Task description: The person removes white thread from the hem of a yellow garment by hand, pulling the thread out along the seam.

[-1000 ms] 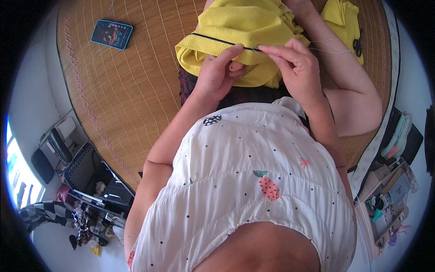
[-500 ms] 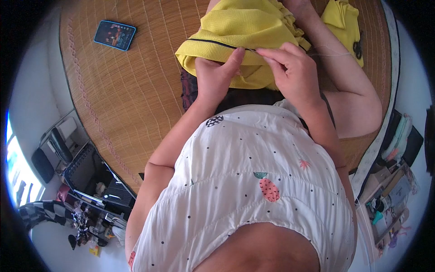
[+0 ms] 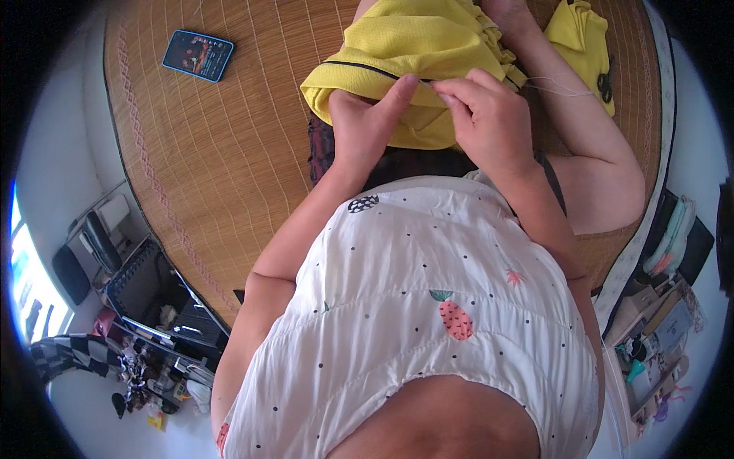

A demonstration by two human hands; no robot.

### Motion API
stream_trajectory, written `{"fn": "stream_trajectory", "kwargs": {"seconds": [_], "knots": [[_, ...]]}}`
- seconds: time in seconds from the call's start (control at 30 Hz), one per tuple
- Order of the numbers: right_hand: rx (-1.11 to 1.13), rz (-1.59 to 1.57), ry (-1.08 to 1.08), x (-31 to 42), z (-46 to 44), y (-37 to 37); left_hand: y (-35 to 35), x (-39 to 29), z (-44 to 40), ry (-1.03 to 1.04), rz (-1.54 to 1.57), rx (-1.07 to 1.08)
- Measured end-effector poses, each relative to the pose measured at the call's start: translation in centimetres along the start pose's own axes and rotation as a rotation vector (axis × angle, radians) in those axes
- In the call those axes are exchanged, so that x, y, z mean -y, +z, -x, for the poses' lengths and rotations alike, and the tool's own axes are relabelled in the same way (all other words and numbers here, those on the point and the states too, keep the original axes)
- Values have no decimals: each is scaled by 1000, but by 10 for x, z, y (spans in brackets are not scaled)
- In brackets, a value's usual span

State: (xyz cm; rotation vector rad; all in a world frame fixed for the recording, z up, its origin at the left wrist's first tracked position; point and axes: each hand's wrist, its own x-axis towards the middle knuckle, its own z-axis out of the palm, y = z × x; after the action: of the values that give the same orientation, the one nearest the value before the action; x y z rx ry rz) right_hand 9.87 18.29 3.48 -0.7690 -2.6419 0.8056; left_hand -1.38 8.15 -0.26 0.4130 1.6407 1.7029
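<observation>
Yellow cloth (image 3: pixel 424 38) being held along a dark strip (image 3: pixel 359 66)

The upper half of the frame is being filled by a brown woven mat (image 3: pixel 252 153), and the lower centre by a white printed top (image 3: pixel 382 252). At the upper centre, the yellow cloth is being spread in loose folds. Left of centre, its near edge is being grasped by the left hand (image 3: pixel 358 130): the strip is being covered by the thumb, while the other fingers are being hidden under the cloth. Just to the right, the fingers of the right hand (image 3: pixel 493 115) are being pinched together at the strip; what is being gripped between them cannot be told. At the upper right, a second yellow cloth (image 3: pixel 581 46) is being seen; at the upper left, a phone (image 3: pixel 197 55). A dark looped tool (image 3: pixel 605 87) is being borne by the second cloth. Pale thread (image 3: pixel 590 93) is being trailed between the two cloths.
</observation>
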Motion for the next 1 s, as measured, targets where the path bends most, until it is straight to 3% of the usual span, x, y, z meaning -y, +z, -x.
{"fn": "stream_trajectory", "kwargs": {"seconds": [0.33, 0.53, 0.83, 1.0], "knots": [[1, 31, 11, -1, 0, 5, 2, 8, 0, 166, -67, 4], [-21, 12, 7, -2, 1, 6, 1, 11, 0, 155, -67, 45], [-7, -194, 56, -4, -4, -8, 0, -1, 1, -139, 127, 59], [28, -338, 54, -10, -6, -11, -4, -8, -3, -380, 490, 138]]}}
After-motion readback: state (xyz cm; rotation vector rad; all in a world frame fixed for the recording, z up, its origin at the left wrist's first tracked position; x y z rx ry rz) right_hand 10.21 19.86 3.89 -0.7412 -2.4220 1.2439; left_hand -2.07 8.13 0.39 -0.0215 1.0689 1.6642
